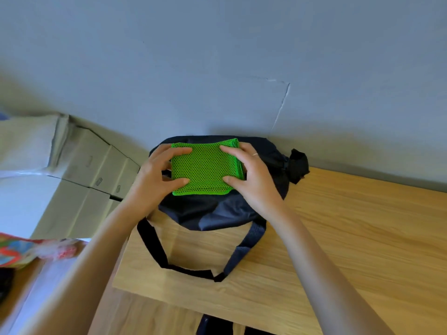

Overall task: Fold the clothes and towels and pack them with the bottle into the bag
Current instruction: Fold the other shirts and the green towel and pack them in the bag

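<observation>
Cardboard boxes (96, 165) beside wooden table (350, 238)

Folded towel (204, 166): bright green mesh dotted with small dark holes. Bag (217, 211): dark navy, with black straps (154, 245). Table (350, 238): light wood with fine grain. Wall (217, 56): plain grey-blue. Boxes (92, 165): pale beige cardboard. Ring (255, 154): silver.

We find no legible text, brand, number or sign in the head view. The cardboard boxes (96, 170) carry small printed marks on their sides, too small and blurred for us to read. The colourful packet (14, 252) at the left edge shows red shapes, perhaps lettering, which we cannot make out.
</observation>
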Demonstrator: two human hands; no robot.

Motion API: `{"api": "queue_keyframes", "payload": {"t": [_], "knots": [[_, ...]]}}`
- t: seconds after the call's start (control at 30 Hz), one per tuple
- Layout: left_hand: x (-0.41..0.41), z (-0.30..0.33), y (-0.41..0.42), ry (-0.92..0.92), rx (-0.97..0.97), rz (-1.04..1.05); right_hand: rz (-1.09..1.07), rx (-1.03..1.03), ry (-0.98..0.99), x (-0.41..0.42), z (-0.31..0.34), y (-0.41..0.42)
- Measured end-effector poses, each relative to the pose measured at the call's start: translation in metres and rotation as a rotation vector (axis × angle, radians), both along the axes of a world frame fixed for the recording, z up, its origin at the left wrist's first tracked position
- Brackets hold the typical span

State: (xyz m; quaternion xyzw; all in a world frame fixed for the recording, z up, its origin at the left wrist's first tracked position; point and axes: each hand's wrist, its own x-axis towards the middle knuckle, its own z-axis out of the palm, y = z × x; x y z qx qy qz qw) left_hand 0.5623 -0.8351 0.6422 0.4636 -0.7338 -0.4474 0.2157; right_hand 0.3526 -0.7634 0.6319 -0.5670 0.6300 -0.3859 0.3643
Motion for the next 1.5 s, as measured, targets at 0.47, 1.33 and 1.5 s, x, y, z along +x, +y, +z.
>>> {"api": "queue_keyframes", "payload": {"t": [0.47, 1.33, 1.5], "knots": [[-0.001, -0.038, -0.023, -0.260, -0.231, 0.013, -0.047, -0.020, 0.385, 0.022, -0.044, -0.030], [-0.031, -0.055, 0.009, -0.646, -0.706, -0.291, -0.006, -0.177, 0.993, -0.024, -0.021, -0.023], [-0.042, -0.063, 0.009, -0.614, -0.756, -0.211, 0.123, -0.037, 1.004, -0.016, -0.029, -0.048]]}}
